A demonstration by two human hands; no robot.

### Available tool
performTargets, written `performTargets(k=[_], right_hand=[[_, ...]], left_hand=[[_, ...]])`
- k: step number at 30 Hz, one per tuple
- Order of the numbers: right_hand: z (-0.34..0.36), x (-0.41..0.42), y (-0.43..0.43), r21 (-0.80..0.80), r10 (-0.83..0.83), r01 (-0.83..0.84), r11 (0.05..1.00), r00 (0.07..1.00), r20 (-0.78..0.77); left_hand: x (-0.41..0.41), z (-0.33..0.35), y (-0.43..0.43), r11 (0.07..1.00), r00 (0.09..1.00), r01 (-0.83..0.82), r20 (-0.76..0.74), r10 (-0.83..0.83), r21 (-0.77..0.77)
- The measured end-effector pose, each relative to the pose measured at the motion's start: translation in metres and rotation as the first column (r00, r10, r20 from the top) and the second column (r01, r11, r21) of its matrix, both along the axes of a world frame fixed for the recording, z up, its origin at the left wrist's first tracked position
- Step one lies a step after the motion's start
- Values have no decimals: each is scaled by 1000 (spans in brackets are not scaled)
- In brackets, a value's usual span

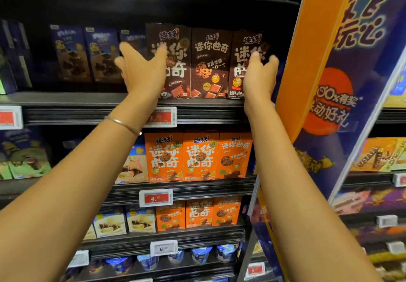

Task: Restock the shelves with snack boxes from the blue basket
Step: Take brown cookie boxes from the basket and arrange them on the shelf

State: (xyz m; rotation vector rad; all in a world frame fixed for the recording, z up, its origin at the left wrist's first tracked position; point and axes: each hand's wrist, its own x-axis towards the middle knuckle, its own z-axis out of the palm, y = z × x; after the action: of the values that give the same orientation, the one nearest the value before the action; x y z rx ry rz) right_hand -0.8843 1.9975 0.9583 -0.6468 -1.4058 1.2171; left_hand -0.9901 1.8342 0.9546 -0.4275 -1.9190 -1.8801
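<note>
Three brown snack boxes stand in a row at the front of the upper shelf (109, 99): left (175, 40), middle (211, 62) and right (243, 46). My left hand (140, 68) is raised at the left box's left edge, fingers spread, thumb lying over its front. My right hand (259, 75) is on the right box, thumb on the front and fingers wrapped round its right edge. The blue basket is out of view.
Dark blue boxes (87, 55) stand further back, left of the brown row. Orange snack boxes (197, 156) fill the shelf below, with more under them. An orange and purple promotional panel (329, 62) rises close on the right. Price tags (162, 117) line the shelf edges.
</note>
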Motion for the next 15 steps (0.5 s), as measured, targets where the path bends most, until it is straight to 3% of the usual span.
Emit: performTargets(k=[3, 9, 15], right_hand=[[-18, 6, -8, -21, 50, -50, 999, 999, -3], [-17, 17, -5, -59, 78, -80, 995, 996, -40], [-27, 22, -11, -17, 118, -118, 993, 993, -13]], left_hand=[[6, -9, -4, 997, 998, 55, -25, -56, -52], [12, 0, -11, 982, 978, 185, 89, -188, 40], [16, -6, -15, 969, 964, 239, 100, -245, 68]])
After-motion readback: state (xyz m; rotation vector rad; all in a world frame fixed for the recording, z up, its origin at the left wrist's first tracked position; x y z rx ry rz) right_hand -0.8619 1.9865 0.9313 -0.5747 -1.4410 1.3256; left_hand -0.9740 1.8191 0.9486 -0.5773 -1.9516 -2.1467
